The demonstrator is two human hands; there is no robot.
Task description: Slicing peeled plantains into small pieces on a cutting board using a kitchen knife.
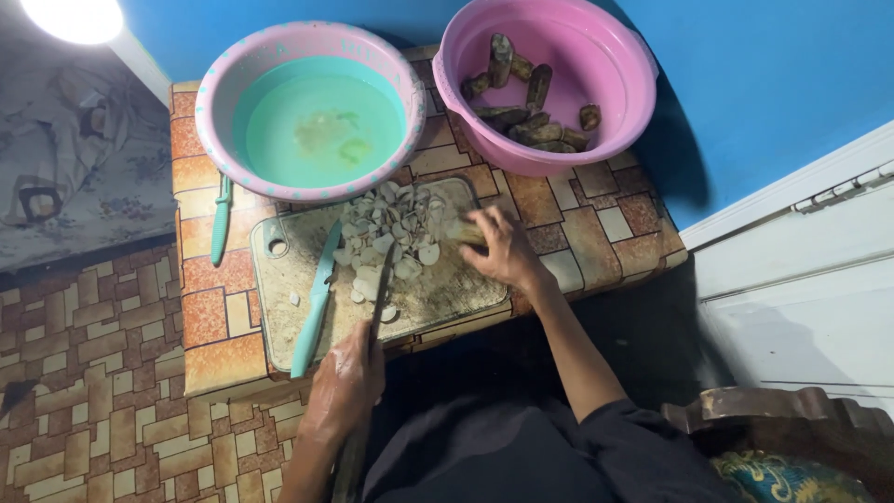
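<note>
At the far left a lamp glares white and is cut off by the frame's top edge; below it a patterned cloth lies dim and hard to read. The bench is small, covered in a brick-patterned sheet of orange and tan. A teal-handled tool lies along its left side, its upper end tucked under the rim of a pink plastic basin filled with cloudy greenish water; pale bits float in it, too blurred to name.

A worn, stained cutting board with a round hole near its corner lies in front. On it rests a teal knife, untouched. The left hand is closed around the handle of a dark knife, whose thin blade points up into a heap of pale, flat, rounded slices. The handle itself is hidden inside the fist.

The right hand curls over a brownish root piece at the heap's right edge, gripping it; most of the piece is covered by fingers. Behind, a second smooth pink basin holds dark, rough-skinned root chunks. At lower right a carved wooden chair is cut off.
</note>
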